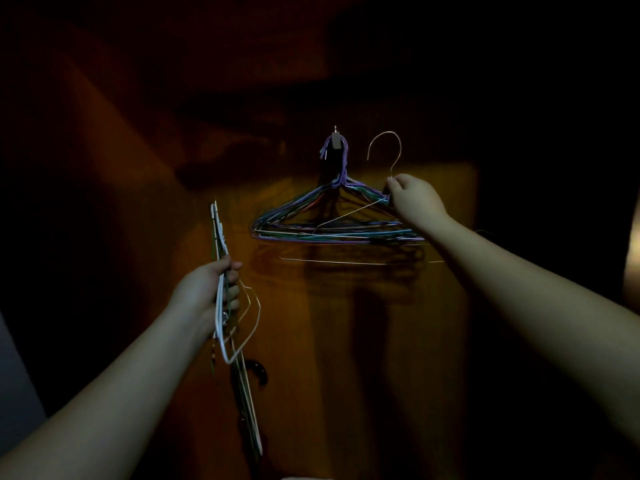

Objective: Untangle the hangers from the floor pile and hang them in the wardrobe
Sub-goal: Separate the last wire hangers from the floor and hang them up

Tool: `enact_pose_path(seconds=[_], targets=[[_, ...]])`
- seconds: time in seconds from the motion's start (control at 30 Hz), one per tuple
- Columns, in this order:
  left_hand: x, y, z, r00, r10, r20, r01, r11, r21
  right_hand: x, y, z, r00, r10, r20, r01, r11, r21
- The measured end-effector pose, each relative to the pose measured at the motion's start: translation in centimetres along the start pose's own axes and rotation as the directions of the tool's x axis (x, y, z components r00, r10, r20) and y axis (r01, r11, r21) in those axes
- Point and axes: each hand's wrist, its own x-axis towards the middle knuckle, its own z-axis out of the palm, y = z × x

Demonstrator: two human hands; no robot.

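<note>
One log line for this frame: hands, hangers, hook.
right hand: pinches bare wire hanger at neck, beside hook | left hand: grips hanger bundle | hook: holds hung hangers

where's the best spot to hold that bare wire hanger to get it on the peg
At the neck just under its hook, coming from below, as the right hand pinches the bare wire hanger now. That leaves the open curve free above the fingers to drop over the peg.

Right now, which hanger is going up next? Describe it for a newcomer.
Find the wooden wardrobe panel and the purple-topped hanger bunch on its wall hook. Just right, the right hand pinches one bare wire hanger, thin, pale and uncoated, its hook not yet hung.
</note>
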Motion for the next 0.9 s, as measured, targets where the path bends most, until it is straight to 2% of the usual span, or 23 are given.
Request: enact_pose_path(seconds=[0.17, 0.37, 0.57, 0.9], targets=[[0.3, 0.7, 0.9, 1.0, 0.0, -0.01, 0.0, 1.0, 0.005, 2.4, -1.0, 0.2, 0.998, -0.043, -0.046, 0.044, 0.999, 0.021], [0.5, 1.0, 1.6, 1.0, 0.001, -0.007, -0.001, 1.0, -0.016, 5.3, -2.1, 0.8, 0.996, -0.012, -0.087, 0.02, 0.996, 0.09], [0.0, 1.0, 2.4, 1.0, -0.008, 0.01, 0.008, 1.0, -0.017, 7.1, -3.3, 2.1, 0.999, 0.018, -0.041, -0.011, 0.984, 0.175], [-0.7, 0.8, 2.6, 1.0, -0.003, -0.011, 0.003, 1.0, -0.014, 6.7, -2.8, 5.5, 0.999, -0.012, 0.053, 0.004, 0.989, 0.145]])
